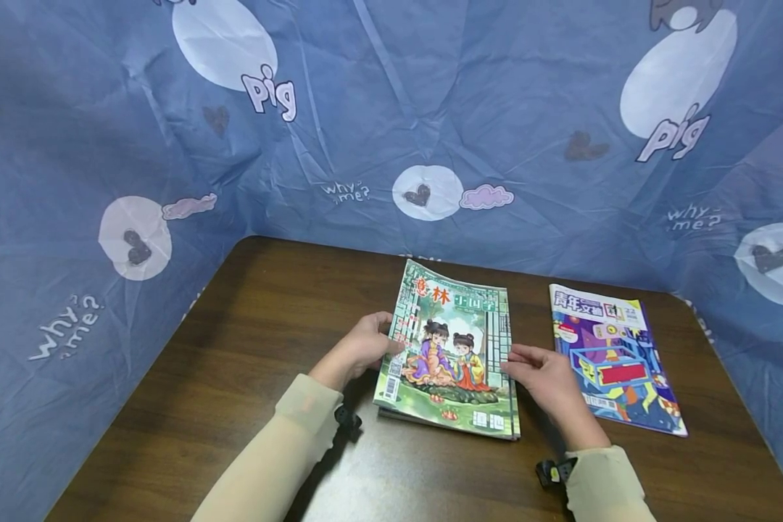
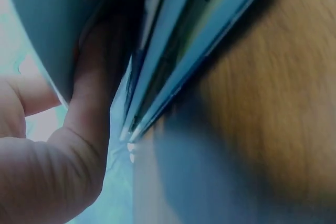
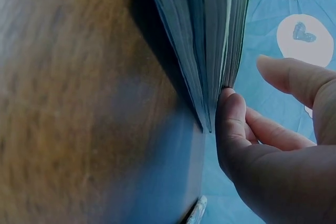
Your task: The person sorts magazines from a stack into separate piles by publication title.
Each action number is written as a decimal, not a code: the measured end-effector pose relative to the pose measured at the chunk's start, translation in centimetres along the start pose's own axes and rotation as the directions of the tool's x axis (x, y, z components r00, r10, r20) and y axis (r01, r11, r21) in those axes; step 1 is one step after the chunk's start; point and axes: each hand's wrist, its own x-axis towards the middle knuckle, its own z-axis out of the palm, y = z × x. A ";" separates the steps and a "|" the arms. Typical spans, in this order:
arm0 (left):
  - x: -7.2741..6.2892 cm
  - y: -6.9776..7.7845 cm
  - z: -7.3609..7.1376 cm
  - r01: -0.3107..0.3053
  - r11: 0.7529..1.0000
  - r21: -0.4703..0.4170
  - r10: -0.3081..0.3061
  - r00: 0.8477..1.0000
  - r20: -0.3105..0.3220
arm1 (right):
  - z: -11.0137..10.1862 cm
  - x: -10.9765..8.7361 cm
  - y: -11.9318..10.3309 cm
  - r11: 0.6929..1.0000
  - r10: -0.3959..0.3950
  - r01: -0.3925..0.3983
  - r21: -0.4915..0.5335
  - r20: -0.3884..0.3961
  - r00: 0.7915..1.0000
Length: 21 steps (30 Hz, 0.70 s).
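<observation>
A magazine (image 1: 453, 355) with a green cover and two cartoon figures lies on top of a small stack at the middle of the table. My left hand (image 1: 364, 342) pinches its left edge, thumb on the cover. In the left wrist view a finger (image 2: 92, 87) reaches in below this top magazine, above the lower magazines (image 2: 178, 61). My right hand (image 1: 547, 377) is at the stack's right side. The right wrist view shows its fingertips against the page edges (image 3: 210, 51), with the thumb (image 3: 286, 77) raised apart from the cover.
A purple and blue magazine (image 1: 616, 362) lies flat on the brown wooden table (image 1: 235, 377), to the right of the stack. Blue printed cloth (image 1: 359, 130) hangs behind the table and along its sides.
</observation>
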 end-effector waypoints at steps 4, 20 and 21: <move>-0.2 0.0 0.2 -0.021 1.000 -0.023 0.021 1.000 -0.019 | 0.0 -0.2 0.0 1.000 -0.016 0.016 0.016 0.002 1.000; -1.2 0.6 0.3 -0.028 0.984 -0.179 0.027 1.000 -0.005 | -0.4 0.0 0.6 0.997 -0.011 0.005 0.079 0.070 0.998; -1.3 0.7 0.3 -0.030 0.983 -0.181 0.031 1.000 -0.001 | -0.5 0.0 0.6 0.996 -0.011 0.003 0.089 0.079 0.997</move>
